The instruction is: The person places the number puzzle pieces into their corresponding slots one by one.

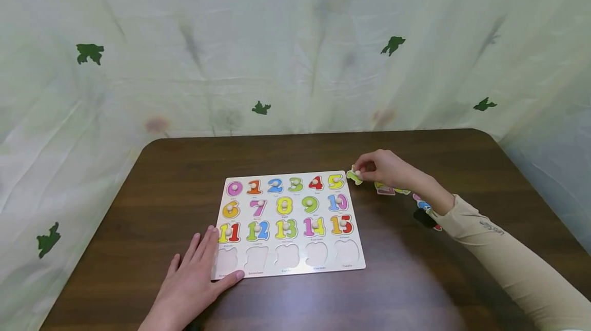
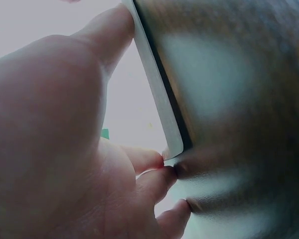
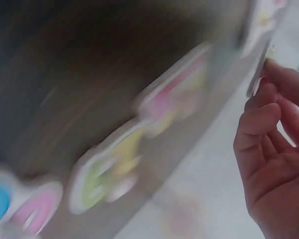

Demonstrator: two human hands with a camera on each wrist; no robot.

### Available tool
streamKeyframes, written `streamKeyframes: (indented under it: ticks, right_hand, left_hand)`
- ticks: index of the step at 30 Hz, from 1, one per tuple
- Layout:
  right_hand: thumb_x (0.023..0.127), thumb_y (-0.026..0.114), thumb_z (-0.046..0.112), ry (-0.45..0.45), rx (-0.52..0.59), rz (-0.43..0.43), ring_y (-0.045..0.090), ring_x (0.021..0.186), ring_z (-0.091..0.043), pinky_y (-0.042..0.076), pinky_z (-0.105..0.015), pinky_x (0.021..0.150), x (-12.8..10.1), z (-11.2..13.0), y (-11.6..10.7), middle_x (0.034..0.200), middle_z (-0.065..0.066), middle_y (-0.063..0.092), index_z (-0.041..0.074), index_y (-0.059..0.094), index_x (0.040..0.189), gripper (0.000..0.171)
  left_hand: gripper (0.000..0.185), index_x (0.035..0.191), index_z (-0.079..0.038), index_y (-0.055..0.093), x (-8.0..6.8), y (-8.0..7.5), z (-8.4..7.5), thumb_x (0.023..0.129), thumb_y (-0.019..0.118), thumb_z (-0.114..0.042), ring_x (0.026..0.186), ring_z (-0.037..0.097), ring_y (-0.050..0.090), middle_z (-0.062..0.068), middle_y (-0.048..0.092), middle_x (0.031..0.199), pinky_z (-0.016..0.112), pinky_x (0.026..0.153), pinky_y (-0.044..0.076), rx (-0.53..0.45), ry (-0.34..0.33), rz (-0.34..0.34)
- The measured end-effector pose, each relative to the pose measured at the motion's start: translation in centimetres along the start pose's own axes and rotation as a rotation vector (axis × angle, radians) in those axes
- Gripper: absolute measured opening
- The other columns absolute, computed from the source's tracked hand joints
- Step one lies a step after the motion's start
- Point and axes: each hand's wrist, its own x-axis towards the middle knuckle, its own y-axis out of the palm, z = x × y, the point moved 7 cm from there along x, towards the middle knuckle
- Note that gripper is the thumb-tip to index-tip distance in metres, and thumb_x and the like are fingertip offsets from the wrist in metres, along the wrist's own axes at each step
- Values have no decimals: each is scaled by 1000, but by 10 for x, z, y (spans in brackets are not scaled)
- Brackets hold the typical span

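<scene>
A white wooden number puzzle board (image 1: 265, 263) lies on the table. Several knobbed number pieces fill its upper rows; the cut-outs of the bottom row hold no pieces. My left hand (image 1: 191, 274) rests at the board's lower left corner, fingers extended along the left side, thumb on the bottom edge. Near the upper right corner, my right hand (image 1: 385, 167) pinches a green number puzzle piece (image 1: 354, 176) between thumb and fingers. In the right wrist view that piece (image 3: 259, 74) appears edge-on, so its number is hidden.
Loose number pieces lie right of the board, under and beside the right forearm: a pink one (image 1: 385, 189), a yellow-green one (image 1: 402, 191) and a blue-pink one (image 1: 421, 203). A black object (image 1: 424, 217) lies close by. A pale curtain (image 1: 277, 64) hangs behind the brown table (image 1: 184, 167).
</scene>
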Motion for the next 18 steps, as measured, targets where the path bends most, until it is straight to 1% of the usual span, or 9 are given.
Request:
streamKeyframes:
  ticks: [3, 5, 6, 10, 13, 15, 18]
  right_hand:
    - [87, 76, 13, -40, 76, -17, 57, 75, -15, 50, -29, 68, -3, 26, 7, 82, 5, 65, 12, 73, 98, 11]
    - [86, 78, 15, -82, 111, -11, 57, 75, -14, 49, -28, 66, -1, 48, 17, 82, 7, 65, 15, 73, 96, 12]
    - [85, 79, 16, -101, 134, -1, 57, 74, -14, 50, -27, 63, 0, 60, 23, 82, 8, 65, 17, 73, 95, 12]
    - [85, 80, 19, -174, 171, 43, 57, 75, -12, 49, -26, 62, 4, 103, 49, 83, 12, 65, 22, 73, 92, 11]
    - [86, 79, 21, -209, 170, 90, 57, 74, -9, 48, -26, 63, 9, 131, 70, 81, 15, 65, 25, 73, 90, 8]
    - [86, 79, 22, -213, 161, 126, 57, 67, -8, 47, -25, 60, 14, 146, 85, 77, 16, 64, 26, 73, 89, 8]
    - [85, 79, 25, -255, 107, 158, 54, 62, -5, 44, -23, 58, 23, 172, 108, 71, 18, 61, 27, 74, 86, 5]
  left_hand:
    - [124, 156, -1, 20, 1, 0, -1, 72, 53, -86, 144, 46, 12, 21, 16, 161, 76, 103, 12, -2, -3, 5]
    - [124, 156, -1, 19, 0, 0, 0, 72, 53, -86, 144, 46, 12, 21, 16, 161, 76, 103, 12, -8, -10, 4]
    - [124, 156, -1, 19, -1, 0, 1, 72, 53, -86, 144, 46, 11, 20, 16, 161, 76, 103, 12, -9, -10, 1]
    - [121, 156, -1, 21, -4, -3, -1, 74, 54, -84, 145, 44, 12, 19, 17, 161, 75, 104, 13, -15, -1, -17]
    - [119, 155, -1, 22, -5, -5, -4, 75, 54, -83, 145, 44, 13, 19, 18, 161, 75, 104, 14, -14, 13, -36]
    - [118, 155, -1, 23, -6, -6, -5, 76, 54, -83, 145, 44, 14, 19, 19, 161, 74, 104, 15, -9, 20, -47]
    - [118, 155, -2, 22, -7, -8, -6, 76, 53, -83, 145, 43, 15, 18, 20, 161, 74, 105, 15, -3, 21, -54]
